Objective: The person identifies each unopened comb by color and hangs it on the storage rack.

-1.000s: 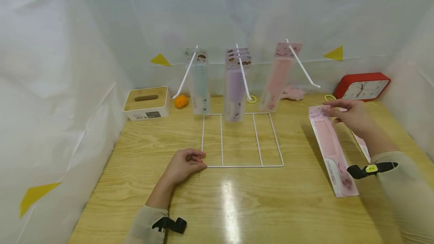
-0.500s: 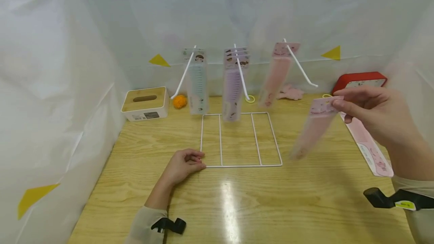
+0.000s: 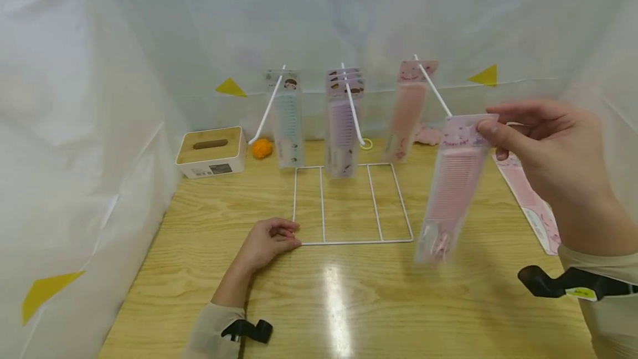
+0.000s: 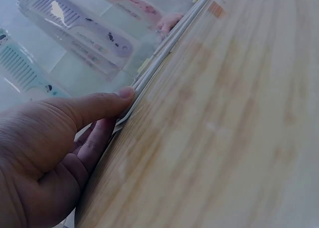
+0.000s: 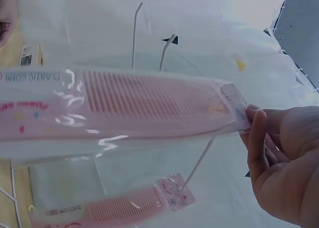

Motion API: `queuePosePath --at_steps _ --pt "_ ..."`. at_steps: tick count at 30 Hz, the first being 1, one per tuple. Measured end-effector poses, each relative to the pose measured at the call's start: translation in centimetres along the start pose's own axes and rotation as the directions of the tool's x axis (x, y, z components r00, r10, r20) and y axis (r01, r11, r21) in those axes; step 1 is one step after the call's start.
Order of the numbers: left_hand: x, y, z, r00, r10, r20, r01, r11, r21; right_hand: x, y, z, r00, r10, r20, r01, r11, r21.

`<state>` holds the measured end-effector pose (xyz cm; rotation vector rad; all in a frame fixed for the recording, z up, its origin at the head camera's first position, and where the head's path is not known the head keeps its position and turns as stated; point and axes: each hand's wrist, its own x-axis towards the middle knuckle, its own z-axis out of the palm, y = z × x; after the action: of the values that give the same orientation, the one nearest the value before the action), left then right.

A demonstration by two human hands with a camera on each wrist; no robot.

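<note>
My right hand (image 3: 558,154) pinches the header card of a packaged pink comb (image 3: 452,187), which hangs down tilted in front of the right white hook (image 3: 435,88). On that hook, another packaged pink comb (image 3: 408,112) hangs. Several packaged purple combs (image 3: 341,126) fill the middle hook, and packaged teal combs (image 3: 288,121) the left one. At the front left corner of the white wire base (image 3: 356,242), my left hand (image 3: 266,245) pinches the wire between thumb and fingers; the left wrist view shows the thumb (image 4: 112,102) on top.
One more packaged pink comb (image 3: 530,204) lies on the wooden table, partly behind the right hand. At the back stand a tissue box (image 3: 211,151), an orange ball (image 3: 261,148), a yellow ring (image 3: 366,144) and a pink plush toy (image 3: 427,135).
The right hand has lifted the pink comb off the right of the table and carried it left and up to the right hook. The left hand stays at the wire corner.
</note>
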<state>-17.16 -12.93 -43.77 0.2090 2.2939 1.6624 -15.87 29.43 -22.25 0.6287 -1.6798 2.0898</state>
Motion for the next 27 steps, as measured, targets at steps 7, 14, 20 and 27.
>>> queuePosePath --at_steps 7,14,20,27 --pt "-0.06 0.04 0.06 1.0 -0.003 -0.005 0.003 1.0 -0.013 0.55 0.13 0.51 0.997 0.063 0.044 -0.064 0.998 0.016" --pt "0.14 -0.13 -0.09 1.0 0.005 0.0 -0.005 1.0 0.006 0.64 0.2 0.34 0.996 0.04 0.074 -0.043 0.998 0.051" --pt "0.18 -0.12 -0.09 1.0 0.0 0.0 0.0 1.0 -0.006 0.66 0.15 0.15 0.996 0.066 0.052 -0.068 0.997 0.047" --pt "0.19 -0.09 -0.11 1.0 -0.005 -0.001 0.005 1.0 0.001 0.96 0.16 -0.11 0.988 0.155 -0.008 -0.154 0.981 -0.12"
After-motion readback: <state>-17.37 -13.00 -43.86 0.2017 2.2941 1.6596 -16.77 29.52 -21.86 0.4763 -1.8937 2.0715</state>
